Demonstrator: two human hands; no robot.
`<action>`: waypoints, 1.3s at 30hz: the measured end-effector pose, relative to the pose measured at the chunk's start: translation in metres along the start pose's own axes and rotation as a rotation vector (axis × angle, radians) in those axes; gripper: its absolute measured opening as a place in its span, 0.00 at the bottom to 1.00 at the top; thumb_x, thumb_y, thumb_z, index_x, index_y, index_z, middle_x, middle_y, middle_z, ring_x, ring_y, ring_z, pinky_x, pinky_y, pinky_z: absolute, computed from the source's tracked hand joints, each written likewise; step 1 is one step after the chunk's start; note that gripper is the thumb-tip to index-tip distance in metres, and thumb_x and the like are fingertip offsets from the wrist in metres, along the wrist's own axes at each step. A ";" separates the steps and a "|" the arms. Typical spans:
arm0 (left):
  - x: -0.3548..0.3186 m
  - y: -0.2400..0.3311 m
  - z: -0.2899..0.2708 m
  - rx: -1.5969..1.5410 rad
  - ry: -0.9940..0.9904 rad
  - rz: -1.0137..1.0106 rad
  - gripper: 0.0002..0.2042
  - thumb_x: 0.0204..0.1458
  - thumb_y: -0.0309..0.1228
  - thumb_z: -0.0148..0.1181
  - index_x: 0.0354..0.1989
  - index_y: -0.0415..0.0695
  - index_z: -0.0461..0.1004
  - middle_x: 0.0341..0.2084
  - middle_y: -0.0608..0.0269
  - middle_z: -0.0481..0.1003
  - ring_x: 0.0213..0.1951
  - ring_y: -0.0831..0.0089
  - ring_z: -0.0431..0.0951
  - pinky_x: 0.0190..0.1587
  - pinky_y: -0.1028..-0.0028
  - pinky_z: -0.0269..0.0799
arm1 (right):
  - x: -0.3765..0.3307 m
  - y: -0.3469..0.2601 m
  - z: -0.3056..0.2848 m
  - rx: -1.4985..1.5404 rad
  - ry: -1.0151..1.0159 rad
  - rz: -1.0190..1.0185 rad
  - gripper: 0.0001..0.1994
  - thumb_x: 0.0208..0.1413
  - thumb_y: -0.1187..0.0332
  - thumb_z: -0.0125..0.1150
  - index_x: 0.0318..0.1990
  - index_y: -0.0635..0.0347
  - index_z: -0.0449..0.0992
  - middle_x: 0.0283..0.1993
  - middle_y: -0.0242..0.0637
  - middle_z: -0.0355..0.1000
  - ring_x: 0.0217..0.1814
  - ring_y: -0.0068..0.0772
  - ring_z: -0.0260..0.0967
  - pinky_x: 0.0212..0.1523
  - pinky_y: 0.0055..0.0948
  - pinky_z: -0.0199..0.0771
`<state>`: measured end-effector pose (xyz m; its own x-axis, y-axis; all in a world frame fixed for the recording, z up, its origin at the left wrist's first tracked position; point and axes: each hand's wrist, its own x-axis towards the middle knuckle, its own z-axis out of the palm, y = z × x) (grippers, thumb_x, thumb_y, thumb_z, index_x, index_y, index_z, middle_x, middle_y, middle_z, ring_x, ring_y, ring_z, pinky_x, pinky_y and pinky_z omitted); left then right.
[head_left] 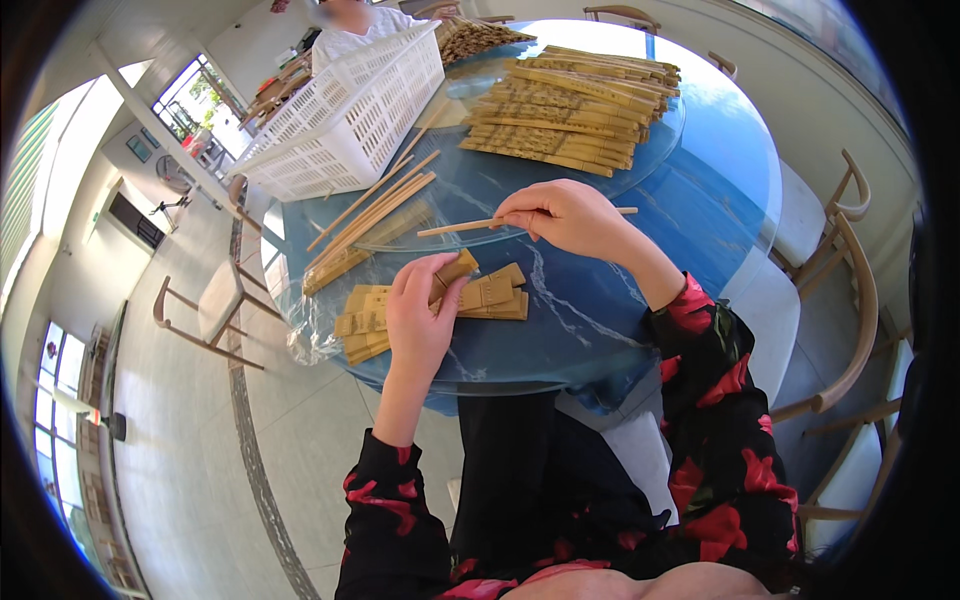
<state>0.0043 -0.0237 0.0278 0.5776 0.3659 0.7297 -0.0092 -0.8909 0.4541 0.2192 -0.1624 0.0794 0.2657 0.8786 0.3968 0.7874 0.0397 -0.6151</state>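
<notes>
Chopstick pair [480, 225] sat mid-frame over the blue table [700, 210], pinched at its right end by the right hand [565, 215], fingers closed on it. Left hand [420, 315], just below-left, gripped one tan paper sleeve [455, 272], thumb & fingers clamped. Best done w/ sleeve mouth held open & tips lined up level. Sleeve stack [400, 315] lay under it; white basket [345, 120] upper left.

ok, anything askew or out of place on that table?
Mostly tidy. The white basket lies tipped on its side at the far left of the blue table. Loose chopsticks fan out unevenly beside it. The left hand holds a paper sleeve; the right hand pinches a chopstick pair. No damage visible.
</notes>
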 end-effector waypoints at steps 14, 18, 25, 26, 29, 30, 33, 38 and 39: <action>-0.003 -0.003 -0.001 -0.035 -0.140 0.049 0.17 0.50 0.23 0.74 0.49 0.41 0.80 0.44 0.57 0.83 0.47 0.56 0.82 0.51 0.65 0.78 | -0.003 0.002 0.027 0.138 -0.139 -0.050 0.12 0.61 0.61 0.68 0.44 0.60 0.86 0.31 0.38 0.78 0.29 0.33 0.70 0.33 0.33 0.70; -0.005 -0.003 0.000 -0.022 -0.212 0.054 0.17 0.52 0.26 0.73 0.51 0.43 0.79 0.45 0.58 0.82 0.50 0.55 0.81 0.53 0.62 0.78 | -0.006 -0.002 0.030 0.175 -0.235 0.025 0.11 0.59 0.64 0.66 0.39 0.64 0.84 0.27 0.42 0.73 0.27 0.35 0.68 0.33 0.35 0.68; -0.003 -0.003 0.002 0.077 -0.182 0.109 0.18 0.52 0.28 0.74 0.50 0.42 0.79 0.44 0.57 0.81 0.49 0.53 0.80 0.53 0.60 0.76 | -0.005 0.001 0.032 0.185 -0.224 0.037 0.12 0.55 0.63 0.67 0.38 0.64 0.83 0.27 0.43 0.75 0.29 0.39 0.71 0.34 0.37 0.70; -0.003 -0.004 0.002 0.088 -0.188 0.119 0.18 0.52 0.28 0.74 0.50 0.42 0.79 0.44 0.57 0.81 0.49 0.53 0.80 0.52 0.60 0.76 | -0.005 0.001 0.032 0.194 -0.214 0.043 0.12 0.55 0.63 0.67 0.38 0.64 0.83 0.28 0.45 0.76 0.30 0.43 0.73 0.35 0.38 0.71; -0.003 -0.004 0.002 0.077 -0.200 0.111 0.18 0.52 0.28 0.74 0.51 0.42 0.78 0.43 0.57 0.81 0.50 0.53 0.80 0.52 0.60 0.76 | -0.005 0.003 0.033 0.211 -0.219 0.068 0.11 0.57 0.63 0.68 0.38 0.63 0.83 0.27 0.42 0.75 0.29 0.39 0.71 0.35 0.36 0.70; -0.003 -0.004 0.002 0.070 -0.207 0.104 0.18 0.52 0.28 0.74 0.51 0.42 0.78 0.43 0.56 0.81 0.50 0.53 0.80 0.52 0.60 0.76 | -0.005 0.003 0.034 0.214 -0.227 0.077 0.11 0.58 0.63 0.69 0.38 0.63 0.83 0.26 0.39 0.75 0.28 0.34 0.69 0.34 0.35 0.68; -0.003 -0.003 0.003 0.054 -0.220 0.095 0.17 0.52 0.27 0.73 0.50 0.42 0.78 0.43 0.56 0.81 0.49 0.53 0.80 0.52 0.60 0.76 | -0.007 0.003 0.034 0.192 -0.233 0.077 0.11 0.59 0.62 0.70 0.39 0.63 0.83 0.27 0.39 0.75 0.29 0.34 0.69 0.34 0.35 0.69; -0.003 -0.004 0.003 0.035 -0.209 0.114 0.16 0.51 0.25 0.74 0.48 0.42 0.78 0.44 0.55 0.81 0.47 0.52 0.81 0.50 0.61 0.77 | -0.006 0.002 0.034 0.185 -0.253 0.102 0.12 0.56 0.60 0.70 0.39 0.60 0.85 0.30 0.45 0.79 0.34 0.47 0.77 0.38 0.40 0.73; -0.002 -0.005 0.004 0.037 -0.216 0.128 0.16 0.51 0.25 0.74 0.48 0.42 0.78 0.44 0.55 0.81 0.47 0.52 0.81 0.50 0.61 0.77 | -0.006 0.003 0.034 0.186 -0.254 0.102 0.12 0.56 0.60 0.70 0.39 0.60 0.85 0.30 0.45 0.79 0.34 0.47 0.77 0.38 0.40 0.73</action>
<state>0.0070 -0.0215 0.0224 0.7347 0.1873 0.6521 -0.0657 -0.9370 0.3432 0.2007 -0.1515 0.0522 0.1720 0.9723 0.1585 0.6430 0.0111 -0.7658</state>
